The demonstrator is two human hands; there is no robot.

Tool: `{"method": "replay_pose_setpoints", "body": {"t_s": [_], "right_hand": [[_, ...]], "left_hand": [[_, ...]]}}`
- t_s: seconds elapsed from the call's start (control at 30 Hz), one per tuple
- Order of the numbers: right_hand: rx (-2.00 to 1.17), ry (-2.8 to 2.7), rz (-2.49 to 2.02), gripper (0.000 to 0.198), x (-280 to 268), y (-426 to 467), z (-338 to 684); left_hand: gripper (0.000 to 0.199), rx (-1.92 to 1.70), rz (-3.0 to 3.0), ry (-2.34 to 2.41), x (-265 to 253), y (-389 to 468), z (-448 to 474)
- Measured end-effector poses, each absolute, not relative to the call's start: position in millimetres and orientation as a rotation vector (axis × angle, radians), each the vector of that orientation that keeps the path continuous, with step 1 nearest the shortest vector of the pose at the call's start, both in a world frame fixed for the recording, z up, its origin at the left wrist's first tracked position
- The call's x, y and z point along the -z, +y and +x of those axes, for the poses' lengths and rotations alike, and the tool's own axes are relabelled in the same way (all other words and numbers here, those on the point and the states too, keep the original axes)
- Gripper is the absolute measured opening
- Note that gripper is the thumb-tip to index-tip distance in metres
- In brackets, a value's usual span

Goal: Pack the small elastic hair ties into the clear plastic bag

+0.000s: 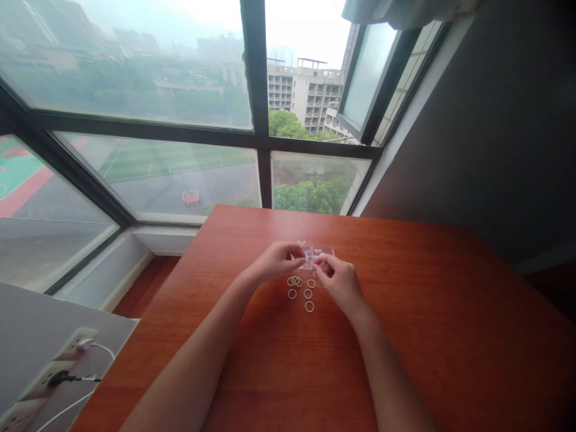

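Left hand, right hand, both curled, grip unclear, beside clear box (contents indistinct), rings nearby

Reddish wooden table, dark-framed windows; shadowed wall, apparently grey.

The head camera looks forward and down over the table, toward the window. The hands show well ahead.

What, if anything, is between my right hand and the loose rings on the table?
Nothing visible: the loose rings lie on the table beside your right hand, with the clear plastic box beyond them.
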State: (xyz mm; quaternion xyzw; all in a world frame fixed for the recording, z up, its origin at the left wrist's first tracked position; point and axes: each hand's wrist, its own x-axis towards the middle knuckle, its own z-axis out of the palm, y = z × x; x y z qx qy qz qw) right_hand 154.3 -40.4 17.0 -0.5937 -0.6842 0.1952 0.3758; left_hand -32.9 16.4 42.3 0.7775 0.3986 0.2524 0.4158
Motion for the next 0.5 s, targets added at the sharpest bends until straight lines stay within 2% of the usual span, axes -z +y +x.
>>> {"method": "replay_pose_setpoints", "body": {"t_s": [0.5], "right_hand": [[-0.549,-1.832,-1.552,0.013,-14.6,-39.9,156.3]], "left_hand": [[0.020,-0.649,2.103,1.232,-29.3,30.9,-54.2]]}}
